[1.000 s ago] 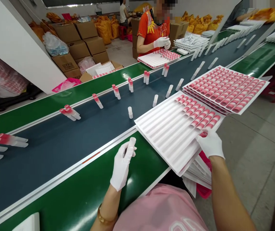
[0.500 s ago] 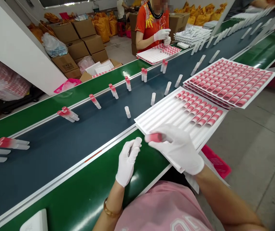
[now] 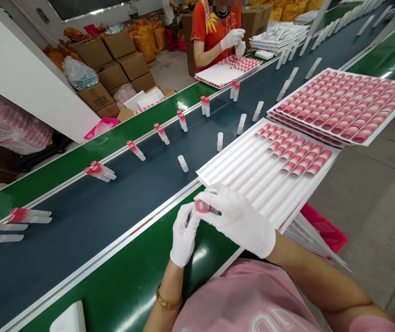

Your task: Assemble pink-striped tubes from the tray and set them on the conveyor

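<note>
My gloved right hand (image 3: 242, 219) pinches a pink cap (image 3: 203, 206), a short tube with its round end facing up. Close against it, my gloved left hand (image 3: 184, 237) is closed, its fingertips meeting the cap. The small white tube that showed in this hand a moment ago is now hidden by fingers and cap. Beneath and beyond my right hand lies a white grooved tray (image 3: 232, 175), partly filled with pink-and-white caps (image 3: 297, 157) at its far end. On the conveyor belt (image 3: 142, 184) in front stand white tubes (image 3: 182, 163) and pink-topped tubes (image 3: 135, 150).
Stacked trays full of caps (image 3: 343, 108) overlap the far end of my tray. Across the belt, a co-worker in an orange shirt (image 3: 202, 27) handles another tray (image 3: 214, 79). A pink basket (image 3: 325, 228) is below right; a white object (image 3: 68, 318) lies lower left.
My right hand has moved left and slightly down, bringing the pink cap onto my left hand, where the white tube was showing. The view has shifted slightly.
</note>
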Demonstrator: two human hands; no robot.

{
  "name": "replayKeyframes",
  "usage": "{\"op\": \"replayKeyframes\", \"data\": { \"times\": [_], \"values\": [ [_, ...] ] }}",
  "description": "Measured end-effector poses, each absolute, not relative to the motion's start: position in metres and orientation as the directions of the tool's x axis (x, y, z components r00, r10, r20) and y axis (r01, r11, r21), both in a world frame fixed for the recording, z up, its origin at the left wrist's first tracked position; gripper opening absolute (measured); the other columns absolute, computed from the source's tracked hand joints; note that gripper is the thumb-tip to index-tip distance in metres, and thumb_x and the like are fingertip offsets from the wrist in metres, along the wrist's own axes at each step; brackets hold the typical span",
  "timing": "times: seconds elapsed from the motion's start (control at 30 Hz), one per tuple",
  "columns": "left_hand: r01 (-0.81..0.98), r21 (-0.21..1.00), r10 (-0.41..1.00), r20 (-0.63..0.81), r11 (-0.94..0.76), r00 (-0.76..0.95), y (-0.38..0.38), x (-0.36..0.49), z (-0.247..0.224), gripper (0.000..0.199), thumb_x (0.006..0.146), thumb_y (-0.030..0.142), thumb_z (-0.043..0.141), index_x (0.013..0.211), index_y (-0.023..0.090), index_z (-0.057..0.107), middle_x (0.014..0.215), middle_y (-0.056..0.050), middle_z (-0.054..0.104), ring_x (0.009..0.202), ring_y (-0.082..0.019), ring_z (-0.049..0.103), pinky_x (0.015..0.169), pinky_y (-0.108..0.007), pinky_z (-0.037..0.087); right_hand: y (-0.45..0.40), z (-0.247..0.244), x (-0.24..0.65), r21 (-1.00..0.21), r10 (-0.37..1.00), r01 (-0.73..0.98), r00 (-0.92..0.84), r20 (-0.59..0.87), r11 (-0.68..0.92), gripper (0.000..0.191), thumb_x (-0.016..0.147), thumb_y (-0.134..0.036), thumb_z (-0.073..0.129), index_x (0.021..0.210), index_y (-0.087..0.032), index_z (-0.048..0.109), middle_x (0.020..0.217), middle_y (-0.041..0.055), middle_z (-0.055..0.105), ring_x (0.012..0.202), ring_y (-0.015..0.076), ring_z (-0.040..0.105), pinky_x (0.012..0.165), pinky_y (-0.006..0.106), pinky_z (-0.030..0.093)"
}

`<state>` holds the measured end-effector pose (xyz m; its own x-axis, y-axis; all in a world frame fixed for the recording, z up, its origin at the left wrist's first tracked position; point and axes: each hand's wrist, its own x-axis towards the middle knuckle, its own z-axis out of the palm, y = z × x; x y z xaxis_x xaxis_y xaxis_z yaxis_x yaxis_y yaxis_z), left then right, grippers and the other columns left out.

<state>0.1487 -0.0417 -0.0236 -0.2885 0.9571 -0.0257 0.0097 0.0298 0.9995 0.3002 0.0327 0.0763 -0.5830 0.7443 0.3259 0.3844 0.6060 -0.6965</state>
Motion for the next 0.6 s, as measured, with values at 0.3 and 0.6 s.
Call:
{"op": "replayKeyframes", "data": {
  "times": [0.3, 0.6],
  "values": [
    [0.070, 0.997, 0.960, 0.040, -0.021, -0.277, -0.048, 0.140, -0.024, 0.035, 0.089, 0.054, 0.061, 0.106, 0.025, 0.072, 0.104, -0.007, 0.065, 0.098, -0.025, 0.060, 0.090, -0.036, 0.048, 0.032, 0.091, 0.294, -0.740, 0.746, 0.399, -0.634, 0.204, 0.541, 0.028, 0.086, -0.006, 0.063, 0.069, -0.019, 0.045, 0.073, -0.0027, 0.051, 0.065, 0.0115, 0.050, 0.059, 0.025, 0.038],
    [0.050, 0.998, 0.934, 0.048, -0.032, -0.354, -0.056, 0.132, -0.038, 0.046, 0.082, 0.060, 0.067, 0.114, 0.028, 0.070, 0.116, -0.009, 0.064, 0.107, -0.029, 0.060, 0.098, -0.040, 0.047, 0.017, 0.078, 0.278, -0.612, 0.827, 0.561, -0.445, 0.345, 0.557, 0.029, 0.087, -0.017, 0.056, 0.062, -0.020, 0.042, 0.062, -0.0009, 0.047, 0.054, 0.0118, 0.039, 0.052, 0.029, 0.027]
  ]
}}
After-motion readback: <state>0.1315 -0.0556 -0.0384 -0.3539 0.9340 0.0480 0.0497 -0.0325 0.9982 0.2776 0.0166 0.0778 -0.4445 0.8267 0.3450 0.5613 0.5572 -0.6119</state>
